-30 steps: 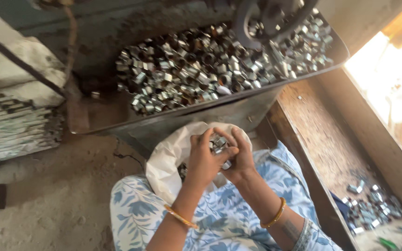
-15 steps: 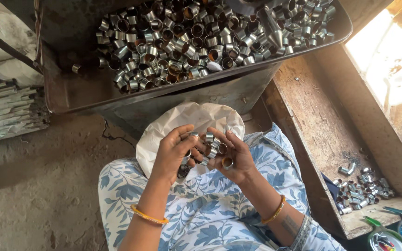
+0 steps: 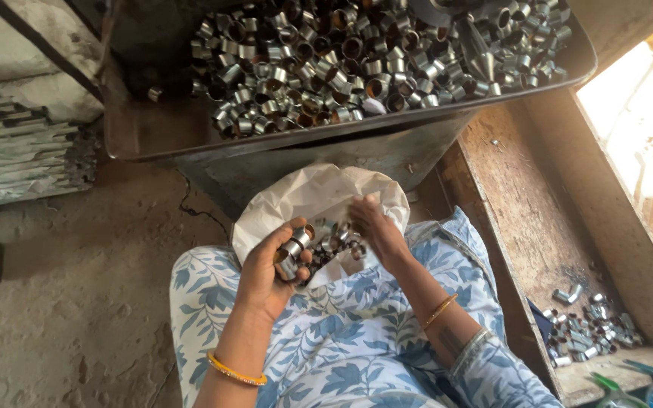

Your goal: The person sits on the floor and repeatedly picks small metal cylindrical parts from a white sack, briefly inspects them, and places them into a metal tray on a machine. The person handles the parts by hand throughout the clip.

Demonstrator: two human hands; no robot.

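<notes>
Metal short cylindrical sleeves fill the left hand, closed around a handful. The right hand, fingers loosely curled, reaches into more in the white cloth sack on the lap. At twelve o'clock, the dark metal tray remains heaped.

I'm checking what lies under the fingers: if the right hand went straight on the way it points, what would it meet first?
The right hand points down into the white sack; it would probably meet the loose metal sleeves inside first, though depth is hard to judge.
</notes>
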